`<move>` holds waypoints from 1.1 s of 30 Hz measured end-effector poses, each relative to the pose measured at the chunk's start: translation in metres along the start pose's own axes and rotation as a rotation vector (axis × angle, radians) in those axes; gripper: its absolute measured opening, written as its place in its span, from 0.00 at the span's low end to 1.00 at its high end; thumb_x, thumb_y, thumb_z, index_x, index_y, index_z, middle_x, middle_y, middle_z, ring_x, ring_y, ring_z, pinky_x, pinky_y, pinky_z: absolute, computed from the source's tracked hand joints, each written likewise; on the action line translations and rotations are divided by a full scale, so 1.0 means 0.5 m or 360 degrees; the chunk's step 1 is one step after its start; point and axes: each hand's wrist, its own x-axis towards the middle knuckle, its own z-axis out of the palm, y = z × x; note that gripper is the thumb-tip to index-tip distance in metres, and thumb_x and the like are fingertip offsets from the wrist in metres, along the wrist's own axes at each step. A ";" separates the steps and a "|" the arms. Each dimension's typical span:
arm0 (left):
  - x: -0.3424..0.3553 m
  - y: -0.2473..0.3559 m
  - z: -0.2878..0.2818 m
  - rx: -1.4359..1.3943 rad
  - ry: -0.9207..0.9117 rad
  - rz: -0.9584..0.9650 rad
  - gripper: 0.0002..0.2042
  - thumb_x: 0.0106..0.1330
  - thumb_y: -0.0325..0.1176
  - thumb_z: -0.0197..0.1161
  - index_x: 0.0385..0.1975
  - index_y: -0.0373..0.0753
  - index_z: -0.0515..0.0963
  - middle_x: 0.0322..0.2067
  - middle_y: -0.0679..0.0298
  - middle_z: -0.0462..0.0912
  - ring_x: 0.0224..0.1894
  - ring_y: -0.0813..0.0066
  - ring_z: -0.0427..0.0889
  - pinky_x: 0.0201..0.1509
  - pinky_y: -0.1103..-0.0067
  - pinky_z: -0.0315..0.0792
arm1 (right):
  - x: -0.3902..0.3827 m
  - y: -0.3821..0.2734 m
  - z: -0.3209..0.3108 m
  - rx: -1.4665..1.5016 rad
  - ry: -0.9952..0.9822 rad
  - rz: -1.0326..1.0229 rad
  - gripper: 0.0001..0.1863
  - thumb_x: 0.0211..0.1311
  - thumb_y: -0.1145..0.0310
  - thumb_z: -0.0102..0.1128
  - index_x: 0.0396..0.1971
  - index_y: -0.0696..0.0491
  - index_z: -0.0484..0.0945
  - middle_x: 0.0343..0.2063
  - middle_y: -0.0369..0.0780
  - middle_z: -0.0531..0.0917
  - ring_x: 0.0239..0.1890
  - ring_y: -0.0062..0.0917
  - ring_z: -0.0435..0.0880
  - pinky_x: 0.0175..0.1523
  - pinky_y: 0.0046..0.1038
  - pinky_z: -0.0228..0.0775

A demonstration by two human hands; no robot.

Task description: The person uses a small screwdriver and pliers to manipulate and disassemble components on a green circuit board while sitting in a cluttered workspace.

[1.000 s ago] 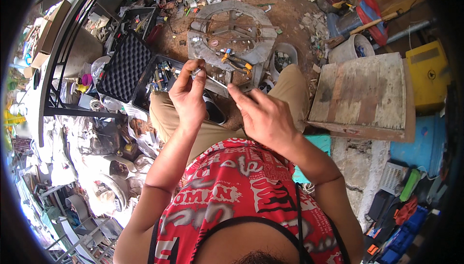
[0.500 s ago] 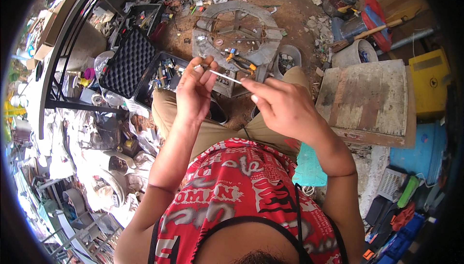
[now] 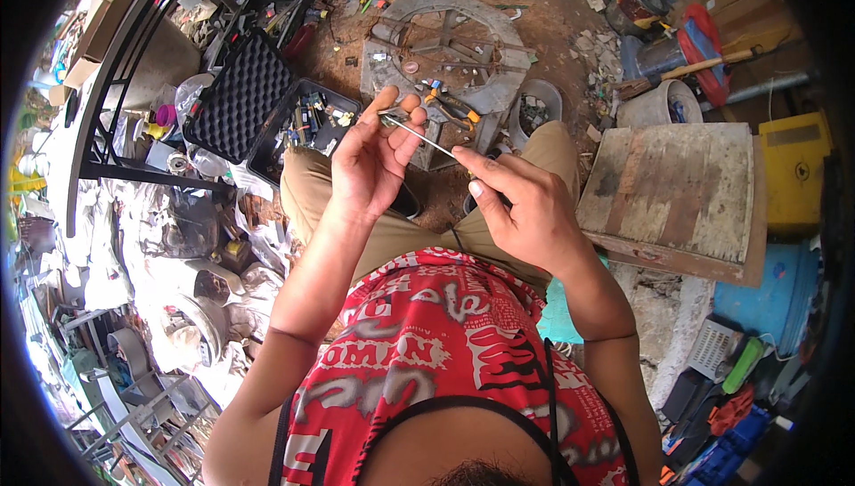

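Note:
My left hand (image 3: 372, 158), palm up, pinches a small metallic part (image 3: 393, 114) between its fingertips; its exact kind is too small to make out. In my right hand (image 3: 527, 208) is a thin metal rod like a screwdriver shaft (image 3: 426, 139). Its far tip meets the small part, and any handle is hidden inside my fingers. Below my hands, pliers (image 3: 456, 114) with orange and black handles lie on an octagonal grey metal frame (image 3: 381, 52) on the ground.
An open black case (image 3: 239, 112) with foam in its lid and small parts inside lies left of my knees. At right stand a worn wooden board (image 3: 672, 192), a yellow box (image 3: 795, 174) and a grey bucket (image 3: 659, 105). A round container (image 3: 536, 105) sits beyond my right knee.
My left hand has turned its palm further up, with the fingers spread more around the small part. The rod is tilted more steeply. The whole view has shifted slightly.

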 end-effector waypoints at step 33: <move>0.010 0.014 0.025 0.1433 0.0062 0.0805 0.24 0.60 0.15 0.61 0.59 0.29 0.69 0.47 0.61 0.80 0.39 0.87 0.76 0.43 0.88 0.73 | 0.026 -0.055 -0.034 -0.0578 -0.0007 -0.0386 0.24 0.55 0.75 0.58 0.55 0.53 0.75 0.25 0.39 0.72 0.23 0.33 0.77 0.28 0.35 0.71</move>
